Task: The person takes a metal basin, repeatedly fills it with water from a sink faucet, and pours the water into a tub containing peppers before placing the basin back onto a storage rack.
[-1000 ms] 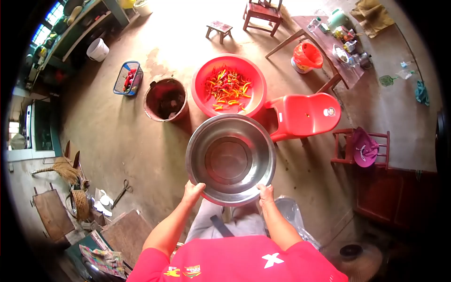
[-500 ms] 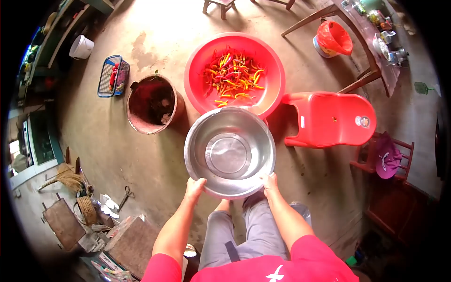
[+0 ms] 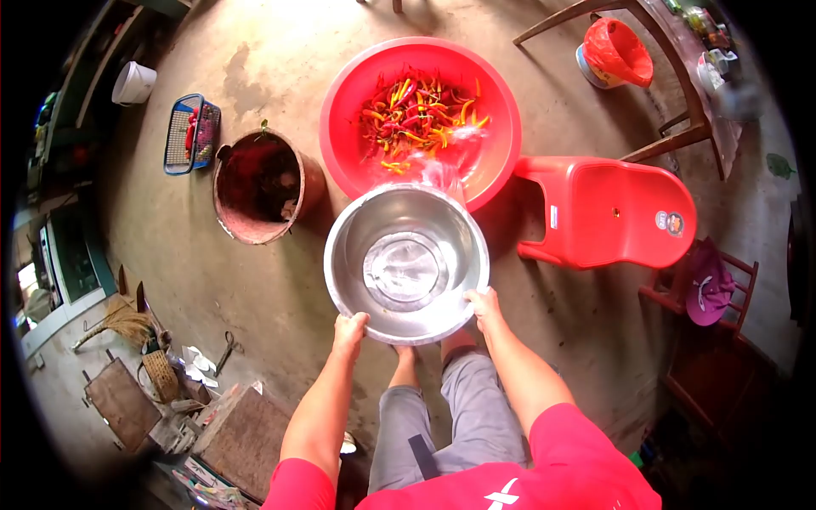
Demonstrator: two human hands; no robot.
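Note:
Both my hands grip the rim of a metal basin (image 3: pixel 344 280), which is tilted away from me. My left hand (image 3: pixel 350 330) is closed on the near left side, and my right hand (image 3: pixel 483 306) on the near right side. Water (image 3: pixel 446 174) spills over the far rim into a large red plastic tub (image 3: pixel 501 127). Red and yellow chili peppers (image 3: pixel 416 110) lie in that tub, some of them at the edge of the splash. The metal basin's far rim overlaps the near edge of the tub in view.
A red plastic chair (image 3: pixel 616 212) lies to the right of the tub. At the left are a worn bucket (image 3: pixel 225 200) and a blue basket (image 3: pixel 174 161) with red items. A red bag-lined bucket (image 3: pixel 599 72) stands by a wooden-legged table (image 3: pixel 697 93).
The metal basin has tipped forward, and water now pours from its far rim onto the peppers in the tub. Both hands have kept their hold, moving slightly up in view.

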